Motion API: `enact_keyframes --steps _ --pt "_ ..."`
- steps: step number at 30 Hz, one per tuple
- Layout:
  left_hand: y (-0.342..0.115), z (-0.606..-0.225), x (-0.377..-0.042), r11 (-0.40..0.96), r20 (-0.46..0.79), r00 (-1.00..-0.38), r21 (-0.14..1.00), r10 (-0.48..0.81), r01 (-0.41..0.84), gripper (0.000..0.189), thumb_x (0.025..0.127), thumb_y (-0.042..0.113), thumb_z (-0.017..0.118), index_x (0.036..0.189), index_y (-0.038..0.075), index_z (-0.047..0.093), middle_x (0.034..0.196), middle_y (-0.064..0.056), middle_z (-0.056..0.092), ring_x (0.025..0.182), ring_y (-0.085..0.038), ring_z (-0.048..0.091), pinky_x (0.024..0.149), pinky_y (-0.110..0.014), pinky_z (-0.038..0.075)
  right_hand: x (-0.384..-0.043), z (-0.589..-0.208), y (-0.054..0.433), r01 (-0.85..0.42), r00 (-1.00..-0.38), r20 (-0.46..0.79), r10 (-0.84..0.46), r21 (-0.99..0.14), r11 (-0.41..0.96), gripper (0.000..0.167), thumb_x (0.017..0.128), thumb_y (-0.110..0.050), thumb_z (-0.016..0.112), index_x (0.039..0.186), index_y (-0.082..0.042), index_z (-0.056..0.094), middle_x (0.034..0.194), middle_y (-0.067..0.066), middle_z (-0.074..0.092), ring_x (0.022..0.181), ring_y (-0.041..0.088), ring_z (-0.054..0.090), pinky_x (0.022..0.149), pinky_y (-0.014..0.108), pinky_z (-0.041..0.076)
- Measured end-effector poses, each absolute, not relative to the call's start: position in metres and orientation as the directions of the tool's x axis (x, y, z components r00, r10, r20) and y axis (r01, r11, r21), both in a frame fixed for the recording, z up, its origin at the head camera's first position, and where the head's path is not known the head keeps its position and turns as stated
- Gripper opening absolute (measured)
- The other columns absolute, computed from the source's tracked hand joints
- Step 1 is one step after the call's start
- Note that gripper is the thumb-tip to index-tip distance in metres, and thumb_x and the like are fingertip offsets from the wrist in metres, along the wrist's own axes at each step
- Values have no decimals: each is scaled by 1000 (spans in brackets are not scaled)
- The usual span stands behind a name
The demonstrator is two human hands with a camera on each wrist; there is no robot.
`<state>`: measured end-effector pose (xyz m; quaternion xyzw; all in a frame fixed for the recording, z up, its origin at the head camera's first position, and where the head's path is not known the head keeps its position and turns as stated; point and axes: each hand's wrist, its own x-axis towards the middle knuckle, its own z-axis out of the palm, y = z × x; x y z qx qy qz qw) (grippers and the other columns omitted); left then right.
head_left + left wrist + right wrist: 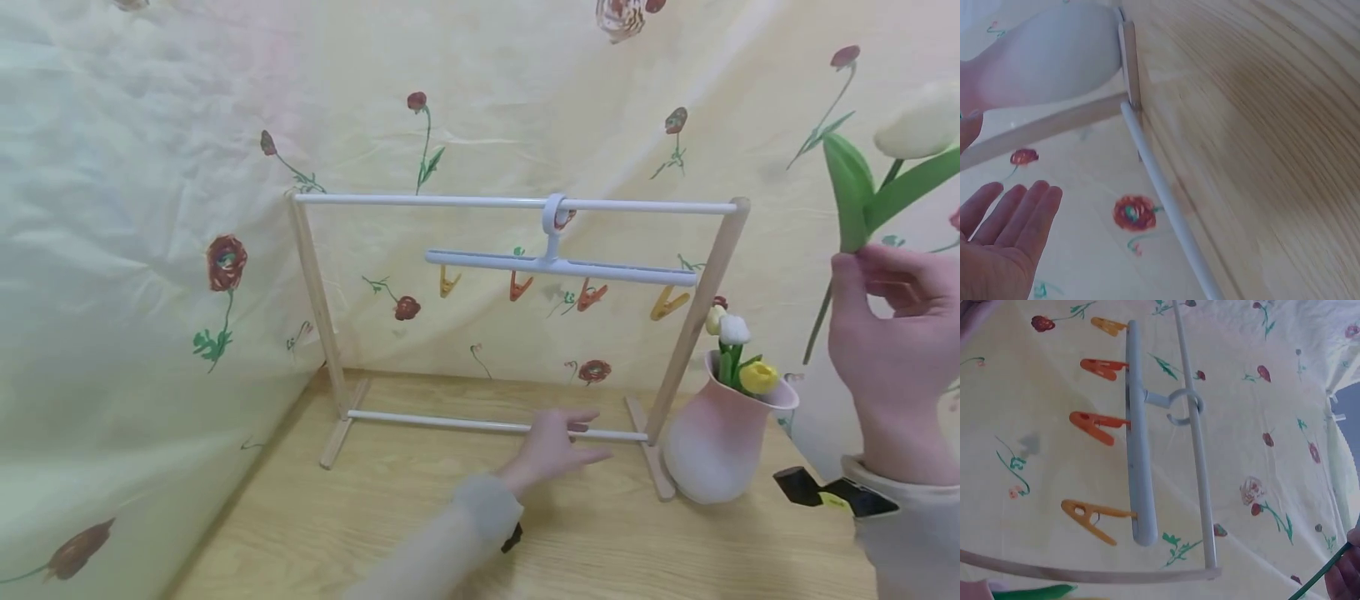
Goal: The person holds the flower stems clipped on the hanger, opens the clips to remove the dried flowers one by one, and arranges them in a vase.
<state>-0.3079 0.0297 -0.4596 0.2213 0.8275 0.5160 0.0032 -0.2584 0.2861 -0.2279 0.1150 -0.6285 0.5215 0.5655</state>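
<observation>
Held up at the far right of the head view is a white tulip (921, 123) with green leaves. My right hand (900, 325) pinches its stem between thumb and fingers, and the lower stem hangs below. In the right wrist view, fingers (1341, 575) grip the green stem (1317, 574) at the lower right corner. My left hand (553, 450) reaches low by the rack's lower white rod (450, 422), fingers spread and holding nothing. To its right stands a pink-and-white vase (712, 446) with white and yellow tulips (759, 377) in it.
A wooden rack (318, 308) stands on the wood table (600, 542). From its top rod (420, 200) hangs a light blue hanger (487, 262) with orange and yellow clips (591, 296). Flower-printed cloth (360, 125) forms the back and left side.
</observation>
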Motion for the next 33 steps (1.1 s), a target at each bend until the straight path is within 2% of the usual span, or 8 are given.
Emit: enact_keyframes --steps 9,15,23,26,29,30,31,33 --pt "65 -463 -314 314 271 -900 870 340 380 64 88 31 90 146 19 65 151 4 64 126 -23 72 91 -19 60 -282 -243 307 -500 -381 804 457 -595 629 18 97 -18 74 114 -18 80 101 -36 63 88 -18 61 87 6 51" --pt "85 -464 -312 308 256 -901 877 350 368 67 88 33 89 148 23 63 152 8 61 125 -15 71 95 -23 60 -286 -256 322 -465 -464 739 488 -672 577 20 97 -18 74 116 -23 78 100 -32 63 91 -15 61 88 5 50" --pt "118 -456 -311 425 342 -849 751 403 505 70 90 34 87 153 22 59 147 5 66 117 -2 72 82 -4 52 -287 -276 341 -432 -568 650 505 -757 490 23 97 -11 72 106 -32 73 94 -29 65 85 -15 62 78 -3 47" --pt "126 -450 -311 480 381 -831 685 404 548 73 93 41 83 158 26 52 110 10 80 73 11 63 64 -2 44 -289 -282 342 -423 -593 621 512 -782 459 23 96 -11 73 101 -33 73 93 -28 66 85 -14 62 77 -3 47" --pt "133 -445 -313 497 410 -817 652 404 573 77 97 44 78 163 28 43 71 10 57 44 5 31 52 -9 39 -292 -289 342 -414 -599 620 506 -781 467 20 96 -11 73 100 -30 74 92 -29 66 84 -14 62 78 -3 47" --pt "134 -445 -313 496 421 -813 646 402 580 77 97 45 77 163 27 42 72 12 57 44 2 27 55 -8 42 -293 -291 342 -415 -598 625 501 -777 473 19 96 -10 73 101 -29 75 91 -30 67 83 -14 62 78 -3 48" --pt "136 -444 -313 499 438 -807 634 397 590 77 98 46 77 164 27 41 75 11 62 49 8 38 64 -8 48 -294 -294 342 -417 -596 630 498 -773 478 18 96 -10 73 101 -27 76 90 -31 67 81 -15 63 78 -2 48" --pt "138 -443 -315 514 481 -789 599 383 614 77 98 46 76 163 25 42 115 9 78 75 11 65 92 -13 54 -295 -299 341 -431 -586 646 489 -760 487 16 95 -9 74 101 -24 78 88 -31 68 78 -15 63 77 -2 49"
